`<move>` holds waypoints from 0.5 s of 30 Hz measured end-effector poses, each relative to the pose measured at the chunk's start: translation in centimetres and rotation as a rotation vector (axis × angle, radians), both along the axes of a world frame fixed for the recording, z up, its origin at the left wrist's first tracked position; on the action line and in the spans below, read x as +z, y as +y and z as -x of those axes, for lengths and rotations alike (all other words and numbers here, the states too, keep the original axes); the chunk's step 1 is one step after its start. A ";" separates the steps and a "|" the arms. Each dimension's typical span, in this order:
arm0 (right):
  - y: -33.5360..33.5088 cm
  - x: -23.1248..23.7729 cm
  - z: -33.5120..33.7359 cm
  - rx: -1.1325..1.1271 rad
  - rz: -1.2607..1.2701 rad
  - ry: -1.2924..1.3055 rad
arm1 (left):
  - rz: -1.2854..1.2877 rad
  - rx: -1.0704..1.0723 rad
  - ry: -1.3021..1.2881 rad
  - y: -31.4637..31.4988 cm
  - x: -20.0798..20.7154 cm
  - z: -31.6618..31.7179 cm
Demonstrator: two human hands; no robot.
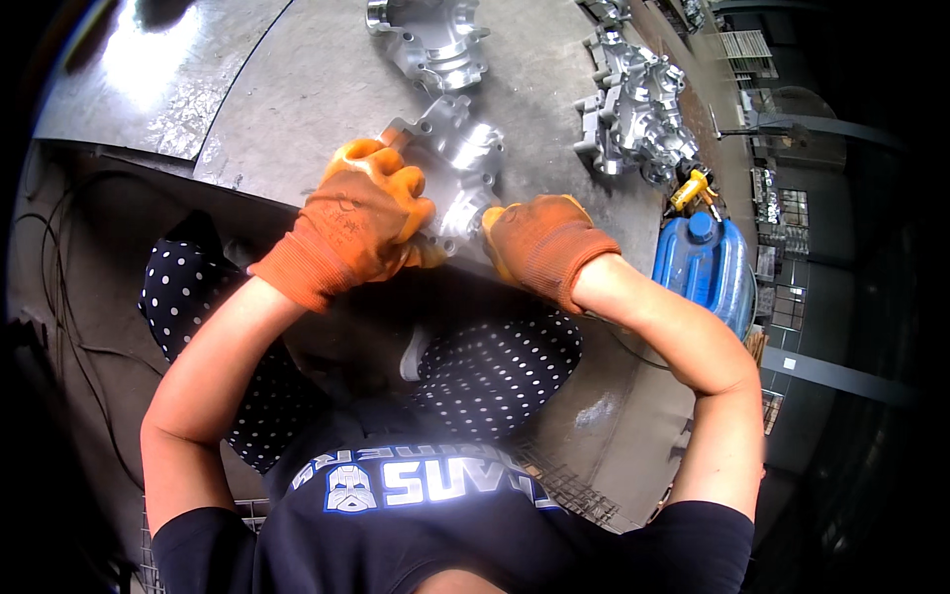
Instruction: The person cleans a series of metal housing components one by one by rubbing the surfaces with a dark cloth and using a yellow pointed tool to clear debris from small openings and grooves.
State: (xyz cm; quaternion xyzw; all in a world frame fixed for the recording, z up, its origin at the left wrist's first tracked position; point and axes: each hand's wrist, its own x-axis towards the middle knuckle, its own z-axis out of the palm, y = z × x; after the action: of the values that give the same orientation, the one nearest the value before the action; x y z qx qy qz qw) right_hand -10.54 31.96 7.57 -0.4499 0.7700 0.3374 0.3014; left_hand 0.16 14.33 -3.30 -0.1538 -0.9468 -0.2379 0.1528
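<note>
A silver metal casting with machined round openings lies at the near edge of the grey metal table. My left hand, in an orange work glove, curls its fingers round the casting's left side. On the other side, my gloved right hand is closed, its fingertips against the casting's lower right edge. Whatever those fingers pinch is hidden by the glove. Just beyond, a second casting of similar shape rests on the table.
Several more castings are grouped along the table's right side. Near them are a yellow tool or bottle and a blue plastic jug. Dark cables hang at the left. My knees in dotted fabric are below the table edge.
</note>
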 end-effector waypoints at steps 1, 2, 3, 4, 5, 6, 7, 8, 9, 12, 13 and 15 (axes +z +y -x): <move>-0.1 0.0 0.1 0.008 0.015 -0.025 | -0.012 -0.010 -0.021 -0.4 -0.4 0.0; -0.1 -0.1 0.3 0.017 0.030 -0.050 | -0.024 -0.019 -0.042 -0.7 -0.5 0.0; 0.0 -0.3 0.7 0.021 0.056 -0.105 | 0.018 -0.038 -0.016 -1.2 0.0 0.2; 0.3 -0.5 1.3 0.025 0.082 -0.160 | 0.019 -0.070 -0.019 -1.7 0.4 0.4; 0.4 -0.8 1.7 0.030 0.108 -0.215 | 0.020 -0.102 -0.023 -2.2 0.7 0.5; 0.0 -0.5 1.8 0.013 0.102 -0.262 | 0.022 -0.131 -0.024 -2.6 0.8 0.7; -0.7 0.3 1.8 -0.004 0.095 -0.310 | 0.020 -0.147 -0.025 -2.9 0.7 0.9; -1.0 0.6 1.9 -0.021 0.088 -0.358 | 0.017 -0.173 -0.024 -3.2 0.6 1.0; -0.9 0.6 2.2 -0.054 0.130 -0.416 | 0.018 -0.199 -0.021 -3.6 0.7 1.2; -0.8 0.4 2.6 -0.178 0.172 -0.535 | 0.002 -0.288 0.006 -4.9 1.2 2.0; -0.5 0.0 3.0 -0.233 0.234 -0.706 | -0.005 -0.319 0.020 -5.4 1.4 2.2; -0.6 -0.5 4.0 -0.320 0.354 -1.041 | 0.022 -0.329 0.005 -6.3 1.5 2.8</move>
State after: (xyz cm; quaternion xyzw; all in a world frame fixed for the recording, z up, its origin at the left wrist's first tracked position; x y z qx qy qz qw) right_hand -14.58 31.40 7.11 -0.4783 0.6233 -0.1125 0.6083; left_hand -2.68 8.01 -1.83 -0.3090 -0.9110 -0.2491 0.1124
